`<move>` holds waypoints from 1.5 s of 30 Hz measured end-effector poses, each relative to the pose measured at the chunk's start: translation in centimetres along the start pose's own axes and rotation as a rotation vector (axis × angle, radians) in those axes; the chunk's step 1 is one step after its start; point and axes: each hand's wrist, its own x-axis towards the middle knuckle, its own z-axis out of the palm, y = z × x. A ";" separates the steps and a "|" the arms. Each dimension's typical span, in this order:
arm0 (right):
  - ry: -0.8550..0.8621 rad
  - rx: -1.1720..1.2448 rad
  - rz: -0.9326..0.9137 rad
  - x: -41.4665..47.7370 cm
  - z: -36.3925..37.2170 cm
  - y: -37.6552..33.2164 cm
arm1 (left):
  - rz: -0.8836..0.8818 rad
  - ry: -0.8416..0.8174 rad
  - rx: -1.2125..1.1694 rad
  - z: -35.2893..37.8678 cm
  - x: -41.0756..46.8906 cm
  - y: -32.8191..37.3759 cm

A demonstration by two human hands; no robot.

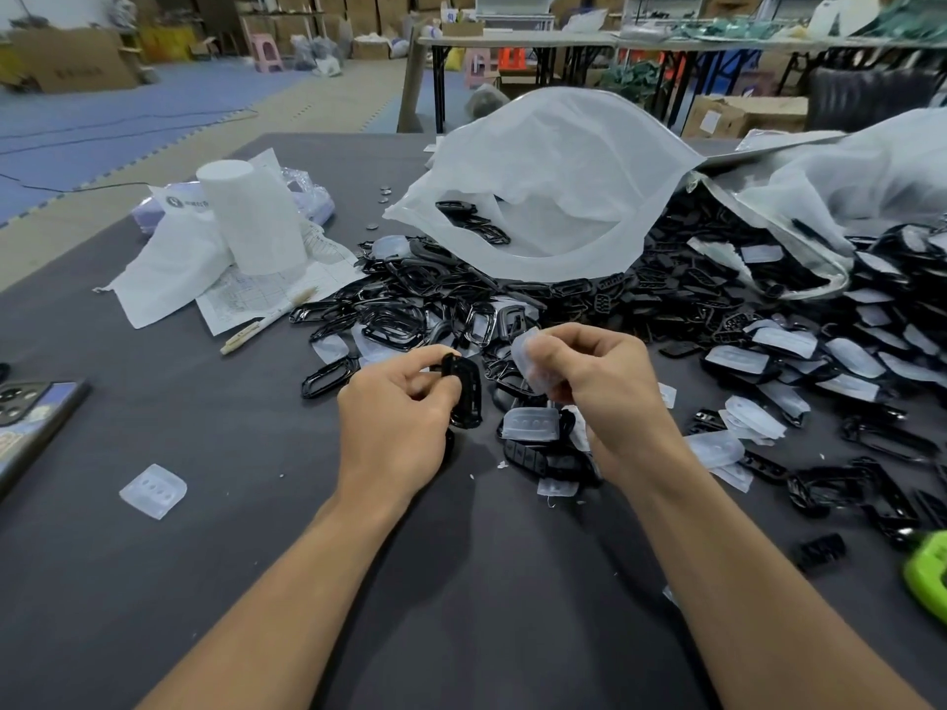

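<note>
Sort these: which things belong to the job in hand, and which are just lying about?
In the job: left hand gripping a black shell; right hand pinching a clear pad; pile of black frames.
Lying about: phone, pen, white roll, green tool.

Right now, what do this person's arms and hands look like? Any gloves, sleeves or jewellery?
The left hand and the right hand are bare: no gloves, no rings showing. The left forearm and right forearm are uncovered down to the picture's lower edge: no sleeve, watch or bracelet is in view.
</note>
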 end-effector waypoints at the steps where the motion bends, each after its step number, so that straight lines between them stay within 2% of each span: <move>1: -0.003 -0.009 -0.002 0.0 0.1 0.0 | -0.001 0.000 -0.004 0.0 0.0 -0.1; 7: 0.018 -0.083 -0.045 -0.4 0.8 0.5 | 0.006 0.007 -0.044 0.2 0.2 -0.2; 9: 0.063 -0.194 -0.115 -0.6 1.1 0.7 | -0.001 0.001 -0.078 0.2 0.2 -0.2; 12: 0.200 -0.492 -0.298 -1.1 1.7 1.3 | -0.036 -0.037 -0.217 0.3 0.1 0.2; 14: 0.223 -0.548 -0.348 -1.4 2.3 1.4 | -0.065 -0.107 -0.335 0.2 0.1 0.5; 16: 0.134 -0.426 -0.269 -1.5 2.7 1.3 | -0.081 -0.184 -0.408 0.0 0.0 0.8; 19: -0.065 -0.070 -0.033 -1.3 2.9 0.9 | -0.138 -0.246 -0.514 -0.5 0.2 0.8; 21: -0.142 0.077 0.119 -1.1 2.8 0.4 | -0.159 -0.260 -0.562 -0.7 0.3 0.7; 23: -0.201 0.109 0.196 -0.9 2.5 0.2 | -0.150 -0.294 -0.596 -0.8 0.4 0.7; 26: -0.298 0.141 0.201 -1.1 2.2 0.2 | -0.099 -0.466 -0.700 -1.2 0.4 0.7; 28: -0.343 0.092 0.189 -1.3 2.0 0.1 | -0.093 -0.524 -0.751 -1.5 0.4 0.7; 31: -0.262 -0.017 0.135 -1.3 1.8 -0.3 | -0.100 -0.446 -0.692 -1.4 0.5 0.6; 34: -0.106 0.007 0.106 -0.9 1.2 -0.6 | -0.137 -0.240 -0.559 -1.1 0.7 0.1; 37: -0.093 0.076 0.128 -0.8 0.9 -0.6 | -0.182 -0.077 -0.338 -0.4 1.0 -0.6; 41: -0.093 0.029 0.097 -1.3 2.2 -0.1 | -0.185 -0.097 -0.302 0.4 0.6 -0.5; 45: 0.082 -0.297 -0.047 -1.8 3.1 0.8 | -0.178 -0.106 -0.384 0.4 0.2 -0.2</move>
